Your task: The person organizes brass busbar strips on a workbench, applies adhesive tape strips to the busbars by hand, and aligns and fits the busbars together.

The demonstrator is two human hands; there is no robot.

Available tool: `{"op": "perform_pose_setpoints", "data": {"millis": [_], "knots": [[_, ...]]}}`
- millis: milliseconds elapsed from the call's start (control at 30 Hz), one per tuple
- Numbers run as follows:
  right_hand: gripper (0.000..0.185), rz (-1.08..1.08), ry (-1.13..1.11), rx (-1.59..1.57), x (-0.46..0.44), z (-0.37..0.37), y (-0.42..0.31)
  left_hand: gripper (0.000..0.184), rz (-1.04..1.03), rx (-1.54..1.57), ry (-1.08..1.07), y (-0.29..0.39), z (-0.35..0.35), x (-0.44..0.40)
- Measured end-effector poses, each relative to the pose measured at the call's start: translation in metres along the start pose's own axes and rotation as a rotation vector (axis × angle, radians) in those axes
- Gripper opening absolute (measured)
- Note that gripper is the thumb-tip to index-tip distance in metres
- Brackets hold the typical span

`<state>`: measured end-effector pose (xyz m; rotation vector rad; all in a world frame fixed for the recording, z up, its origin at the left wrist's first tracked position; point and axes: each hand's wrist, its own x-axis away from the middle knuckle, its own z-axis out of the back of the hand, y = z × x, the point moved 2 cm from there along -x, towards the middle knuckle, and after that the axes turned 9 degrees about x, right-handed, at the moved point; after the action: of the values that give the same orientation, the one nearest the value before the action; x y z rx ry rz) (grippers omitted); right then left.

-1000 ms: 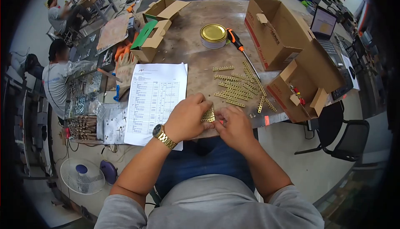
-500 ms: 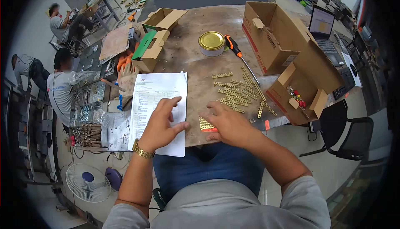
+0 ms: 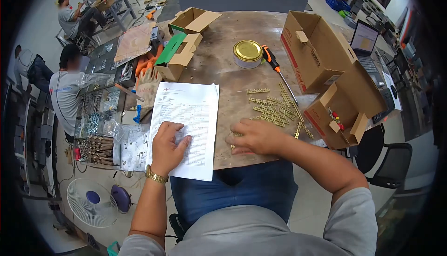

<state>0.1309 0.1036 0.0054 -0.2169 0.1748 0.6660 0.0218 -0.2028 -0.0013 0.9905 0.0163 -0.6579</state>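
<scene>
Your empty left hand [image 3: 168, 150] lies over the printed sheets [image 3: 198, 109], perhaps steadying them, while your right hand [image 3: 259, 137] curls beside brass strips [image 3: 269, 115], its grip unclear.

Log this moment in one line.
left hand: open, over printed sheets | right hand: curled, near gold-coloured strips, contact unclear | screwdriver: beside tin
</scene>
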Motion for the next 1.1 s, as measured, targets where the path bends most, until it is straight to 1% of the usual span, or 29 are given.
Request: {"op": "perform_pose_setpoints", "data": {"millis": [100, 200, 233, 333, 433, 500, 600, 700, 800, 933, 1000, 1033, 1100], "knots": [[0.040, -0.031, 0.027, 0.055, -0.016, -0.008, 0.020, 0.034, -0.053, -0.044, 0.039, 0.004, -0.003, 0.000], [0.040, -0.049, 0.111, 0.149, -0.040, -0.019, 0.051, 0.032, -0.008, -0.034, 0.049, -0.002, -0.003, 0.002], [0.042, -0.117, 0.071, 0.160, -0.048, -0.022, 0.060, 0.031, -0.023, -0.040, 0.057, -0.003, -0.003, 0.002], [0.044, -0.141, 0.094, 0.203, -0.068, -0.022, 0.095, 0.029, -0.047, -0.047, 0.070, -0.006, -0.003, 0.002], [0.047, -0.207, 0.050, 0.129, -0.082, -0.016, 0.128, 0.028, -0.031, -0.044, 0.066, -0.003, -0.003, 0.002], [0.051, -0.241, -0.002, 0.109, -0.085, -0.013, 0.136, 0.027, -0.014, -0.046, 0.061, -0.002, -0.003, 0.002], [0.052, -0.247, 0.020, 0.136, -0.084, -0.010, 0.131, 0.027, -0.038, -0.037, 0.072, -0.005, -0.004, 0.002], [0.055, -0.395, 0.247, 0.037, -0.065, 0.014, 0.115, 0.027, -0.035, -0.025, 0.068, -0.004, -0.002, 0.001], [0.052, -0.565, 0.276, 0.017, -0.033, 0.039, 0.103, 0.026, -0.036, -0.015, 0.073, -0.003, -0.003, 0.001], [0.044, -0.626, 0.146, 0.101, 0.023, 0.036, 0.090, 0.028, -0.051, -0.003, 0.073, -0.004, -0.003, 0.001], [0.040, -0.687, 0.126, 0.150, 0.044, 0.045, 0.059, 0.030, 0.029, 0.061, 0.036, -0.004, 0.000, -0.001], [0.040, -0.703, 0.172, 0.144, 0.055, 0.047, 0.045, 0.031, 0.071, 0.093, 0.018, -0.003, 0.003, -0.002], [0.039, -0.735, 0.255, 0.123, 0.075, 0.046, 0.016, 0.032, 0.059, 0.098, -0.004, 0.011, 0.010, -0.007]]}}
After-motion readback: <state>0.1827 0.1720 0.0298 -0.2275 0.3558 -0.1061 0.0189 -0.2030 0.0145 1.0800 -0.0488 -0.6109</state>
